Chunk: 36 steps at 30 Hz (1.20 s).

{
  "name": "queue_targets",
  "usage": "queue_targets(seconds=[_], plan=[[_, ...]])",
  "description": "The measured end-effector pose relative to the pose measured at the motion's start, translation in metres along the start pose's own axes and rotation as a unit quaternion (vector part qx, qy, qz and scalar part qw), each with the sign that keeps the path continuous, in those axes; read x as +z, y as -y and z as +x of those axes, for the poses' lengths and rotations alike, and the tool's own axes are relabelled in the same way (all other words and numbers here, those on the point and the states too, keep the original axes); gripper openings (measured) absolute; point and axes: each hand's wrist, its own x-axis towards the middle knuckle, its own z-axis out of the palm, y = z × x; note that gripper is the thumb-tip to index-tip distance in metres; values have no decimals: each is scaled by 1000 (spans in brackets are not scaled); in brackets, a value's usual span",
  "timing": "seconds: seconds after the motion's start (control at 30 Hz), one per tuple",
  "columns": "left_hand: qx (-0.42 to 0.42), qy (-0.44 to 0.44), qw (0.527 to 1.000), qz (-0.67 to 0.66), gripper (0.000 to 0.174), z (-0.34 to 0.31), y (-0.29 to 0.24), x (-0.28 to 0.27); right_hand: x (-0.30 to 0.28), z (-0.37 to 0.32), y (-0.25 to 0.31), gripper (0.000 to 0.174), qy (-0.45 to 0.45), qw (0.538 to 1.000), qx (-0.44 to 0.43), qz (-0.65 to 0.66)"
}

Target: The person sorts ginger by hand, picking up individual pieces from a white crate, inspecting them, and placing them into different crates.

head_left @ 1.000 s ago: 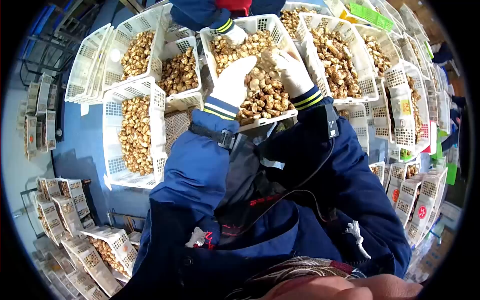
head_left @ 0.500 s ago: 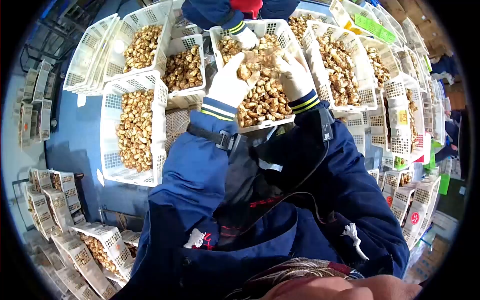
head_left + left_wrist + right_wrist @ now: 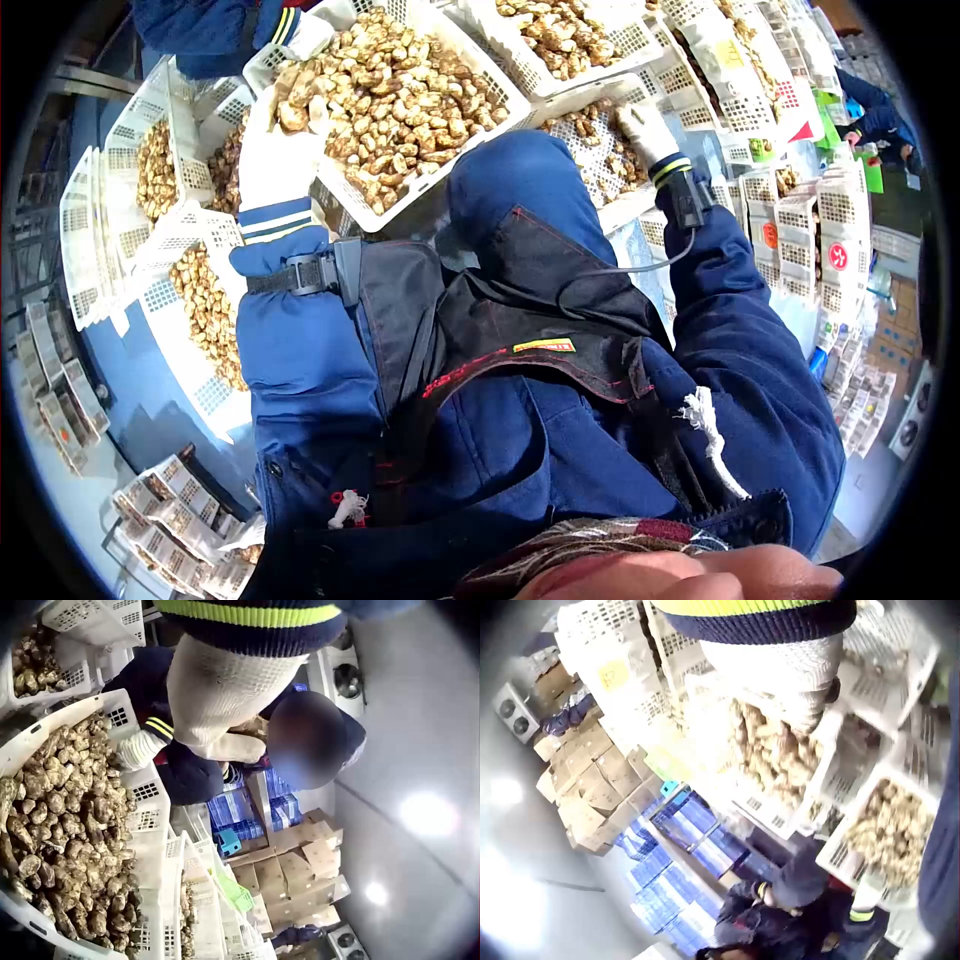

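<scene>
At left, brown-and-cream mushrooms (image 3: 294, 113) are held in the white-gloved left hand (image 3: 272, 160), at the left side of a white perforated plastic basket (image 3: 495, 75) heaped with more of the same. At right, a sparsely filled white plastic crate (image 3: 625, 209) is overlapped by the white-gloved right hand (image 3: 648, 132); whether anything is gripped there cannot be told. In the 2 wrist views, but not the head view, a 2nd person's dark headwear (image 3: 802, 874), stacked blue packages (image 3: 231, 810) and bright white lights (image 3: 427, 817) are shown. A flat blue surface (image 3: 135, 365) is seen at the head view's left; brown cardboard boxes (image 3: 285, 889) are stacked in the room.
</scene>
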Motion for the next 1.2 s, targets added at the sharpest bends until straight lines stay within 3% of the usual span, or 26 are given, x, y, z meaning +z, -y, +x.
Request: queue_targets(seconds=[0.03,0.1,0.13,0.17,0.2,0.27,0.3,0.33,0.37,0.43,0.5,0.63,0.67,0.7,0.73,0.77,0.8,0.83,0.87,0.93,1.03,1.07,1.1,1.13,1.17,1.2], plan=[[14,2,999,29,43,-3,-7,6,6,-12,-22,67,-20,993,29,-114],[36,6,995,89,37,-7,-24,13,12,-14,-58,73,-60,979,120,-151],[56,23,991,123,34,-5,-20,18,14,-9,-68,70,-104,981,147,-67],[174,61,923,339,33,-4,-13,18,6,0,-70,63,-104,990,64,-73],[302,45,798,520,32,-3,-6,19,4,7,-71,58,-108,994,-14,-16],[241,20,857,455,29,-2,-31,38,-7,19,-3,51,-86,979,-78,166],[213,4,883,418,27,-3,-44,48,-8,18,54,48,-54,954,-62,288],[208,-18,883,420,32,-2,-44,51,0,29,87,50,-80,942,-165,281],[208,-32,879,428,37,-1,-39,55,-8,20,144,51,-38,955,-177,235],[213,-47,870,443,48,3,-32,58,18,34,210,55,26,919,-289,266],[206,-37,879,428,59,7,-24,61,49,48,256,55,76,910,-300,277],[159,16,919,360,75,4,-22,43,104,46,296,48,-94,905,-414,2],[148,16,925,350,73,4,-28,36,108,50,302,45,-139,839,-525,-44],[136,17,930,340,71,3,-33,29,111,46,304,41,-44,918,-393,41],[106,27,943,314,65,2,-34,25,113,44,307,40,44,928,-319,189],[93,33,951,292,61,4,-34,24,114,46,305,40,130,905,-234,330],[90,36,960,262,57,3,-33,23,112,46,309,40,76,909,-296,284],[92,36,966,239,53,2,-30,24,125,54,302,39,108,886,-241,380],[96,37,970,219,50,1,-26,22,122,59,299,38,-5,888,-404,220],[131,18,962,240,67,0,-10,23,121,58,302,37,-53,856,-489,158],[162,20,945,284,68,-6,8,26,128,50,302,34,60,853,-377,355],[152,29,947,280,69,-7,13,27,131,57,297,33,39,850,-402,339],[141,34,956,254,64,-6,10,26,119,48,302,32,95,864,-312,383],[106,32,977,184,59,-6,-1,26,106,39,307,31,140,867,-215,427],[48,24,997,60,55,-4,-11,28,94,34,305,30,82,878,-243,404],[-2,10,999,-40,50,-4,-18,29,77,36,299,30,89,883,-207,412]])
